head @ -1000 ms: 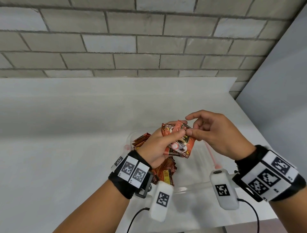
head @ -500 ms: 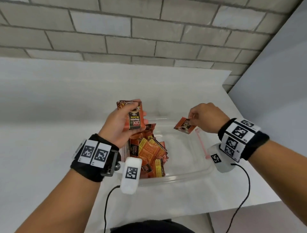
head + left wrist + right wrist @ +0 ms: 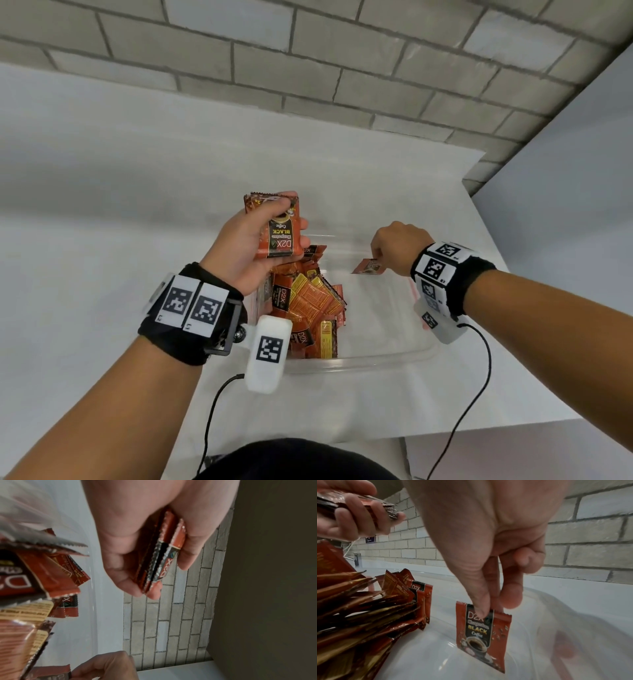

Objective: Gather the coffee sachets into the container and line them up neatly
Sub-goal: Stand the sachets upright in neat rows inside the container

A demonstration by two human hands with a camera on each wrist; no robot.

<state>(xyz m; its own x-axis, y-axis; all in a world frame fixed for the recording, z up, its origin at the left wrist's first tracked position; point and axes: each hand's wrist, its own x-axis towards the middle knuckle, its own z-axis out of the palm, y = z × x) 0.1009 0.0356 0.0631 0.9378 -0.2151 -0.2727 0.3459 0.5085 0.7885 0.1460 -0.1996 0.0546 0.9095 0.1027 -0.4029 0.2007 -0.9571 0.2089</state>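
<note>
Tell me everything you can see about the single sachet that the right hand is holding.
The single sachet is a small, flat, glossy red-orange packet with crimped, serrated ends. Its front has a black panel reading "D2X", "BLACK", "Coffee" above a picture of a coffee cup. It hangs upright, slightly tilted, with the right hand pinching its top edge between thumb and fingers. It is in the clear plastic container, apart from the sachet pile. Whether its bottom touches the floor is unclear.

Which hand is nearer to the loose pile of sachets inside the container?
Left. The left hand hovers just above the sachet pile, gripping a small stack; the right hand is off to its right, holding one sachet.
</note>
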